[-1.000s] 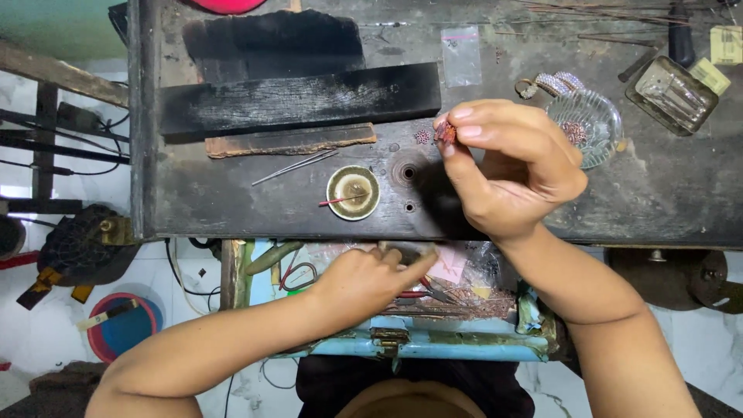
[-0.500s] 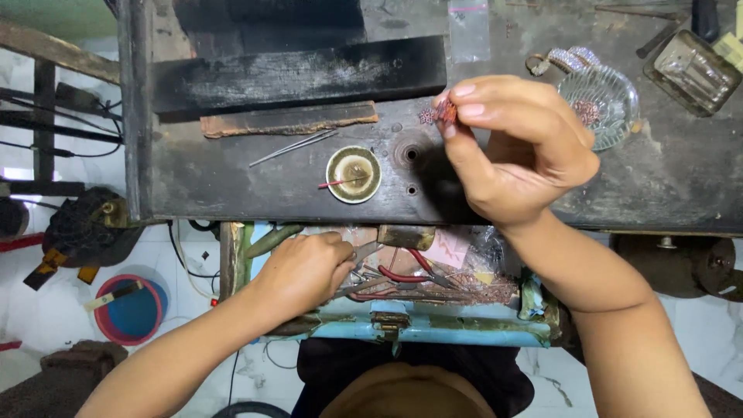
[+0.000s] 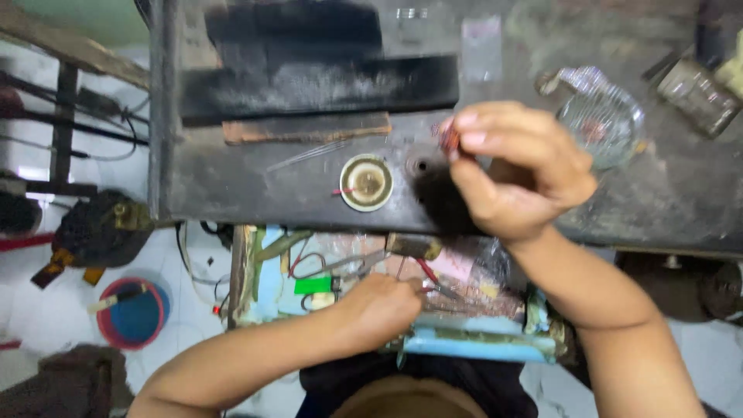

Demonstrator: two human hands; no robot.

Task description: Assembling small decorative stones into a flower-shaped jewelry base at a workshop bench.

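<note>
Pinching tight, a small red piece (image 3: 450, 139) is gripped by the right hand (image 3: 515, 174) above the counter (image 3: 232, 186), while the left hand (image 3: 379, 310), curled among tools, is sunk in the drawer (image 3: 464, 344).

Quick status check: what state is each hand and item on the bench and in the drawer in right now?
Right hand: raised over the bench, pinching a small red piece.
Left hand: down in the drawer, fingers among the tools.
Drawer: pulled open, cluttered.
Round brass dish: upright on the bench, untouched.
Glass bowl: upright, right of the hand.
Blue bucket: on the floor, brush inside.
</note>
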